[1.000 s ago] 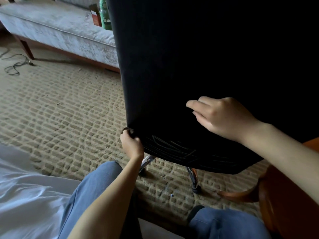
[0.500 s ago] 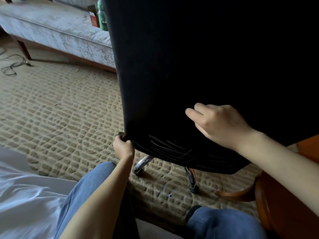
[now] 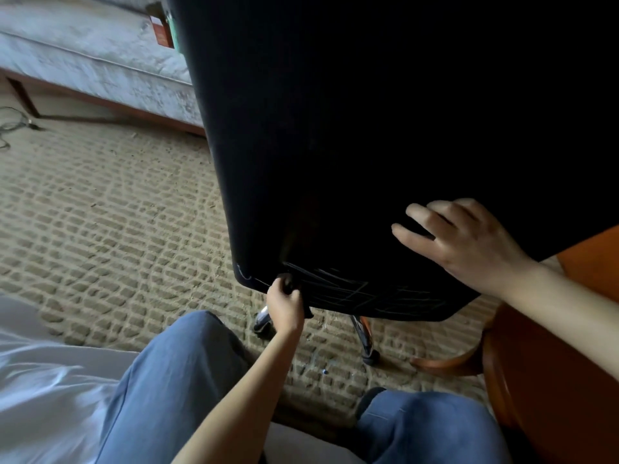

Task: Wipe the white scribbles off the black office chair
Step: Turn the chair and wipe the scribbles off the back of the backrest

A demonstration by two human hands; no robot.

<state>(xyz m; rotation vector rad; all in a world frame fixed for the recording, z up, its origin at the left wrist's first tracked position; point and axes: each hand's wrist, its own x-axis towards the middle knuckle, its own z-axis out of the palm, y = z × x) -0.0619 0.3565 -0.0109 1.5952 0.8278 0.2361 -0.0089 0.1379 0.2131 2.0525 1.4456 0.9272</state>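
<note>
Two hands are on the black office chair (image 3: 368,128), whose tall back fills the upper middle and right of my view, tilted towards me; the white scribbles (image 3: 355,291) run as crossed, slanting lines in a band along its lower edge, with one small stray mark near the lower left corner. My left hand (image 3: 284,308) is curled tight at that bottom edge, just left of the scribbles, gripping what I take for a dark cloth (image 3: 306,306), though it blends into the chair's black and I cannot be sure where one ends and the other begins. My right hand (image 3: 469,242) lies flat on the chair's back above and to the right of the marks, fingers (image 3: 412,232) straight and spread, holding nothing. Below the back, chrome legs (image 3: 363,333) stand on a tan patterned carpet (image 3: 117,229). My knees in blue jeans (image 3: 174,380) fill the bottom of the view; white bedding (image 3: 43,380) lies at the lower left; a rounded wooden piece (image 3: 552,380) sits at the right, close under my right forearm. A pale sofa (image 3: 83,51) runs along the far left, with a red box (image 3: 160,31) on it beside the chair's edge; a dark cable (image 3: 13,122) trails on the floor near the sofa's frame.
</note>
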